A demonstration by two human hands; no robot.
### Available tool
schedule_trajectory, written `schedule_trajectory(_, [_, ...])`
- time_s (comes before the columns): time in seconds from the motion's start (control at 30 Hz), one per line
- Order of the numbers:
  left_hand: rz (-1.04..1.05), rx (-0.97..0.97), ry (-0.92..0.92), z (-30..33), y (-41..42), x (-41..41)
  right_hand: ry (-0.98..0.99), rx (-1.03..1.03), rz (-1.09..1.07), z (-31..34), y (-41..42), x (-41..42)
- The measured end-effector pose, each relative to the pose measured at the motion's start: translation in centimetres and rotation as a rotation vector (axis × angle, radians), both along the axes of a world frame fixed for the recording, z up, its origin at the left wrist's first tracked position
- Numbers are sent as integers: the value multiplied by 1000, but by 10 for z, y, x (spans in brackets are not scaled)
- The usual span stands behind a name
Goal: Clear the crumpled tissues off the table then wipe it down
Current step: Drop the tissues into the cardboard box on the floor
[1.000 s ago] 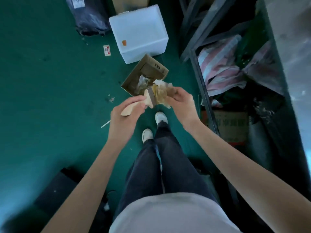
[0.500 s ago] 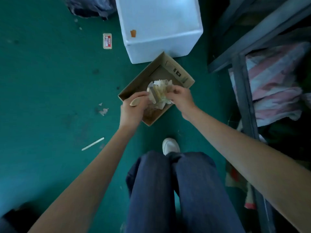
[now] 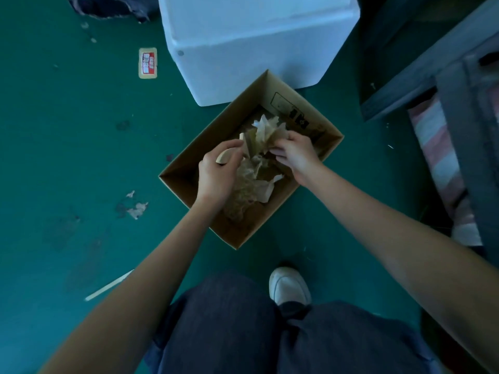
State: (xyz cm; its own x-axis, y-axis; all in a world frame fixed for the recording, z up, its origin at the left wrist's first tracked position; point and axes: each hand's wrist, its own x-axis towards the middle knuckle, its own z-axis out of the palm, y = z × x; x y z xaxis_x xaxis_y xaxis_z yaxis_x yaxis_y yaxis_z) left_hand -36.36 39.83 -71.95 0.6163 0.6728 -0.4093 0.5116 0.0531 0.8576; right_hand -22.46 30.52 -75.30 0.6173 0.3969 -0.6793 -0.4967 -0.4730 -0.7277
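An open cardboard box sits on the green floor in front of my feet. Both hands are over it. My left hand grips a pale wooden-handled scraper whose blade end reaches up into a wad of crumpled tissue. My right hand pinches that wad from the right. More crumpled tissue lies on the bottom of the box below my hands.
A white foam box stands just beyond the cardboard box. A dark metal frame with striped cloth under it is at the right. A sticker, paper scraps and a thin stick lie on the floor at left. My shoe is near the box.
I have bent down closer to the floor. Both hands with the scraper and tissue wad went from above the box's near edge to low over its inside.
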Motion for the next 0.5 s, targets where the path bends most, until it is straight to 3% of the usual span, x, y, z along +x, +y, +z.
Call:
schedule_trajectory(0.27, [39, 306, -66, 15, 4, -11, -47, -44, -5, 1, 1, 9])
schedule_trajectory(0.5, [136, 194, -44, 95, -12, -37, -23, -43, -62, 82, -19, -12])
